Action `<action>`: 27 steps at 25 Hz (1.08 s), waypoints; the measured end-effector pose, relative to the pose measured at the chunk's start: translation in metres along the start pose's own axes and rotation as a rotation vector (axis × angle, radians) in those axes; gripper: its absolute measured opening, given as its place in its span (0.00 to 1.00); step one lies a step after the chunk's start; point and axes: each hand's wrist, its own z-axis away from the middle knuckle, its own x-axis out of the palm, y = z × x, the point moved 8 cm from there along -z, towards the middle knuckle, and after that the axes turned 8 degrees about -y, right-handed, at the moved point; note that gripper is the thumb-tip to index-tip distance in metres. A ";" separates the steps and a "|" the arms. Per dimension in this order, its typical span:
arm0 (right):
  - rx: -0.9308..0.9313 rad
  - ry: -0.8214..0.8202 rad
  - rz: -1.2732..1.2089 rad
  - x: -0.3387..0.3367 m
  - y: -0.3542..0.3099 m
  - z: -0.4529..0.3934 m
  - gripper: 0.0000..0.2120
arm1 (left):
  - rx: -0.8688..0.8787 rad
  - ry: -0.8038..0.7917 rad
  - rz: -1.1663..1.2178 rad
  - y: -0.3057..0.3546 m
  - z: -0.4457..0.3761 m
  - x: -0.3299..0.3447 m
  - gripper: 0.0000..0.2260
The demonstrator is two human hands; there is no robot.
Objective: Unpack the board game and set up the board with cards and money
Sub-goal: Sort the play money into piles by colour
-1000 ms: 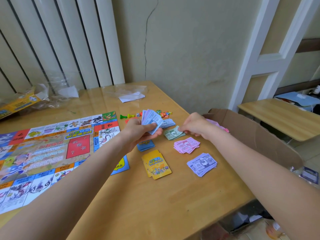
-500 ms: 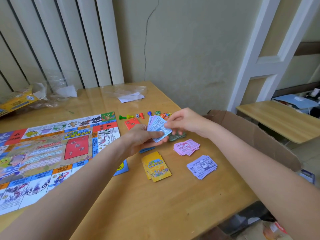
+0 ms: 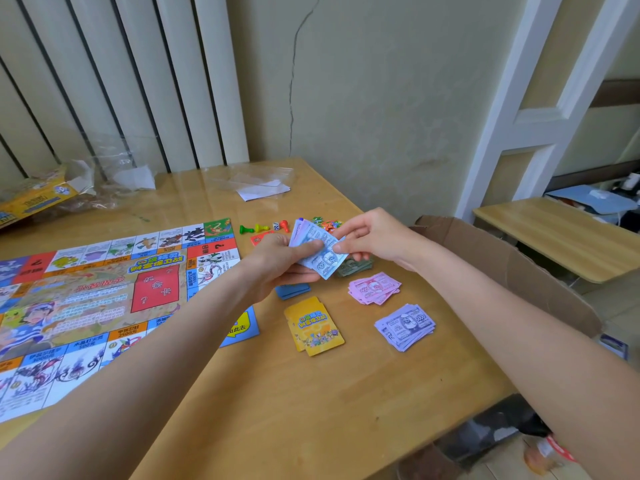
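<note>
Your left hand (image 3: 277, 261) holds the stack of blue money (image 3: 317, 249) just past the game board (image 3: 86, 299)'s right edge. Your right hand (image 3: 370, 237) pinches the top bill. The pink money (image 3: 374, 287), purple money (image 3: 405, 325) and yellow cards (image 3: 313, 325) lie right of the board.

two bare forearms, hands (image 3: 277, 263) unadorned

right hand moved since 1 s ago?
Yes. The right hand has come left, off the green money pile, and now pinches the blue bills held in the left hand.
</note>
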 end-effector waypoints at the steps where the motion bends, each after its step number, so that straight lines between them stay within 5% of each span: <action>1: -0.004 0.000 -0.008 -0.001 0.000 0.002 0.08 | 0.008 -0.010 0.029 0.001 0.001 0.002 0.10; 6: -0.019 0.038 -0.059 -0.007 -0.002 0.022 0.04 | 0.051 0.013 -0.071 0.004 0.005 0.012 0.02; 21: 0.040 0.048 -0.044 -0.013 0.014 0.086 0.06 | 0.125 -0.001 -0.067 0.002 0.037 0.065 0.08; 27: 0.275 -0.022 -0.024 -0.019 0.035 0.107 0.05 | 0.107 0.063 -0.093 0.002 0.038 0.055 0.11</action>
